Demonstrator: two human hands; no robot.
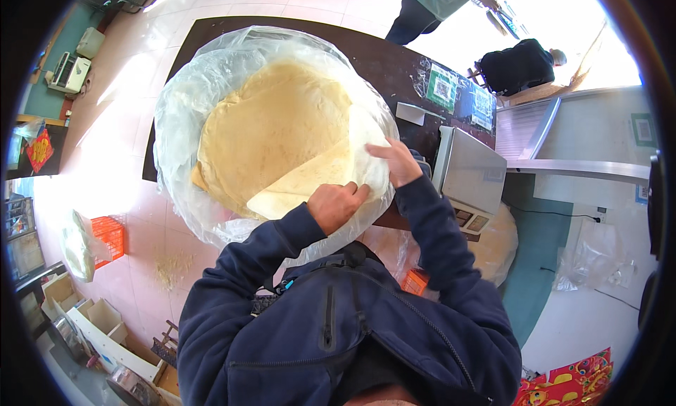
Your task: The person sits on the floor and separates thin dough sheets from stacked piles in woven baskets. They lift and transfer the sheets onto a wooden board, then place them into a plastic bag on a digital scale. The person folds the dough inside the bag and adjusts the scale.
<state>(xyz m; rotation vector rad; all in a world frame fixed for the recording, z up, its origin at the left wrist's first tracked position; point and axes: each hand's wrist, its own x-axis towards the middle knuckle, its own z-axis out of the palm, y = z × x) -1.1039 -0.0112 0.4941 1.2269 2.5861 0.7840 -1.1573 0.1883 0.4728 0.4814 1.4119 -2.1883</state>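
Table [401, 71] outreaches plastic [189, 100]; left hand [334, 207] pinches sheet's [311, 172] edge, right hand [400, 164] part-curled, hold unclear.

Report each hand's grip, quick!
Left hand: closed on the edge of the folded sheet.
Right hand: index finger extended, the rest unclear; open or closed cannot be told.

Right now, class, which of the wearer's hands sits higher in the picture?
The right hand, extended farther forward; the left hand sits lower, nearer the chest zip.
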